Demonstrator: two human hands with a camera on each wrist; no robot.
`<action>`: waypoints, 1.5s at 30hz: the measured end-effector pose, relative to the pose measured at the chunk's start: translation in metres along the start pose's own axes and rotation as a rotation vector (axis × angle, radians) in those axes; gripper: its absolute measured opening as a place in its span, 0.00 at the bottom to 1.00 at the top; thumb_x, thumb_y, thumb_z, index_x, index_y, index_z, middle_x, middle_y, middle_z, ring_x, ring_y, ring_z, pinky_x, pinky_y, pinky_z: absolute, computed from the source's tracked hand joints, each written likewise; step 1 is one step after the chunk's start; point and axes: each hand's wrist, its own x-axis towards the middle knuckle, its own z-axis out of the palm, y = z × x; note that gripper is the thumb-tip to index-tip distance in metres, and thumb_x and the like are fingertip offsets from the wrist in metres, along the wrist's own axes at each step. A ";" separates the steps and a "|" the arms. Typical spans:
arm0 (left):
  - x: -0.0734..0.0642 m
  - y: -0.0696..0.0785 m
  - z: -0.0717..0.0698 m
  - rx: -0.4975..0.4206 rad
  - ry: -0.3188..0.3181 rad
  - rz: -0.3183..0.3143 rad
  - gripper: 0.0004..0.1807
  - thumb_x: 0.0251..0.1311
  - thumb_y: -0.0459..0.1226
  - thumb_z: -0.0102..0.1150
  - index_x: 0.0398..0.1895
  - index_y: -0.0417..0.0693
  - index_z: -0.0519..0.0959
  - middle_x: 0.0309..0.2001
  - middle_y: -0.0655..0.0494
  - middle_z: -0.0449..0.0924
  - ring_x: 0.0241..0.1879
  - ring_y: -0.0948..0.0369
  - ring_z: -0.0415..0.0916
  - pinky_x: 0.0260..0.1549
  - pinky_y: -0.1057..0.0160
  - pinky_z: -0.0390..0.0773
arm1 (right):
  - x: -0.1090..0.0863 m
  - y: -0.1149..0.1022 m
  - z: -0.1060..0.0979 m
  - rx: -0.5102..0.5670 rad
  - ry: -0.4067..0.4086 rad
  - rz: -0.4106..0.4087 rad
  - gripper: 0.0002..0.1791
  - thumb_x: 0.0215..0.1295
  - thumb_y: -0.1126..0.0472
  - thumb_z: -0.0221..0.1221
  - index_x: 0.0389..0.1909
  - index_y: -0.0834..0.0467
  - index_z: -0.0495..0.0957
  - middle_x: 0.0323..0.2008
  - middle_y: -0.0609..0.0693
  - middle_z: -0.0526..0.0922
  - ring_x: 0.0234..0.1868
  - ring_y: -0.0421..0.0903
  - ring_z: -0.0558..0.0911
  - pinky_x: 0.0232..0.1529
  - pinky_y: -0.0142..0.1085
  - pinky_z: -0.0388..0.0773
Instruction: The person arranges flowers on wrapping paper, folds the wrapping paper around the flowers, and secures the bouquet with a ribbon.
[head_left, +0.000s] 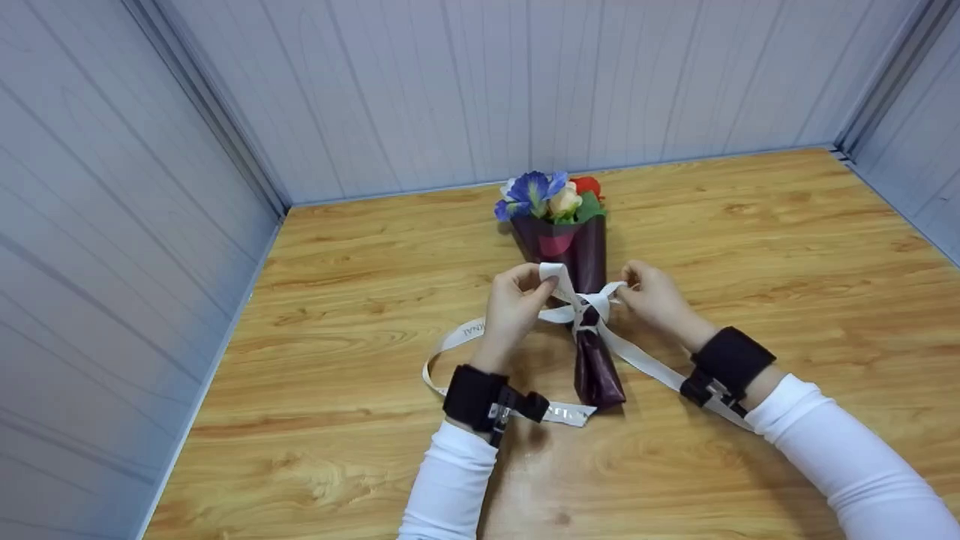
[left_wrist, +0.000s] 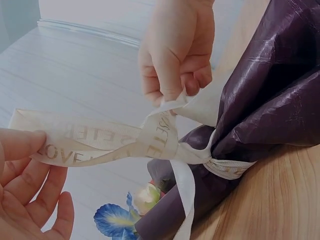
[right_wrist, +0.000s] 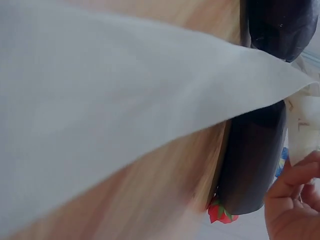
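Note:
A bouquet lies on the table, its dark purple wrapping paper (head_left: 589,259) gathered into a narrow stem end pointing toward me. Blue, cream and red flowers (head_left: 551,196) show at its far end. White ribbon (head_left: 598,303) with gold lettering circles the narrow waist and is knotted there. My left hand (head_left: 516,309) pinches a folded loop of ribbon (left_wrist: 75,140) between thumb and fingers, left of the knot. On the knot's other side, my right hand (head_left: 658,296) pinches the ribbon close by; in the left wrist view its fingertips (left_wrist: 170,95) are on the band.
One ribbon tail (head_left: 450,345) curves around under my left wrist to a cut end near the stem end. Another tail (head_left: 645,364) runs under my right wrist strap. Wood-grain table (head_left: 337,300) extends around the bouquet, with pale panel walls (head_left: 487,90) behind and at both sides.

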 end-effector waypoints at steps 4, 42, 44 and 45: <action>0.000 -0.001 0.000 -0.006 0.001 0.009 0.06 0.59 0.25 0.62 0.37 0.28 0.83 0.34 0.43 0.86 0.34 0.65 0.78 0.38 0.68 0.78 | 0.000 -0.001 0.000 0.015 0.031 0.010 0.10 0.62 0.75 0.51 0.23 0.61 0.67 0.17 0.45 0.71 0.14 0.35 0.70 0.15 0.26 0.64; 0.008 -0.014 -0.014 0.064 0.085 -0.060 0.08 0.58 0.28 0.64 0.37 0.28 0.84 0.30 0.48 0.83 0.29 0.64 0.76 0.32 0.70 0.75 | -0.003 0.009 -0.051 0.532 -0.325 0.230 0.18 0.71 0.71 0.54 0.20 0.53 0.76 0.18 0.42 0.68 0.18 0.34 0.64 0.23 0.26 0.62; 0.009 -0.018 -0.016 0.068 0.093 -0.067 0.07 0.58 0.28 0.65 0.33 0.28 0.83 0.25 0.54 0.79 0.27 0.67 0.71 0.30 0.71 0.72 | -0.002 0.010 -0.051 0.600 -0.323 0.255 0.19 0.73 0.69 0.52 0.21 0.53 0.78 0.18 0.42 0.70 0.17 0.34 0.64 0.22 0.25 0.61; 0.009 -0.020 -0.017 0.068 0.094 -0.067 0.06 0.58 0.28 0.65 0.30 0.29 0.83 0.23 0.57 0.77 0.26 0.67 0.70 0.29 0.71 0.71 | -0.003 0.010 -0.050 0.637 -0.315 0.266 0.19 0.74 0.68 0.51 0.22 0.54 0.80 0.18 0.42 0.72 0.17 0.34 0.64 0.21 0.25 0.62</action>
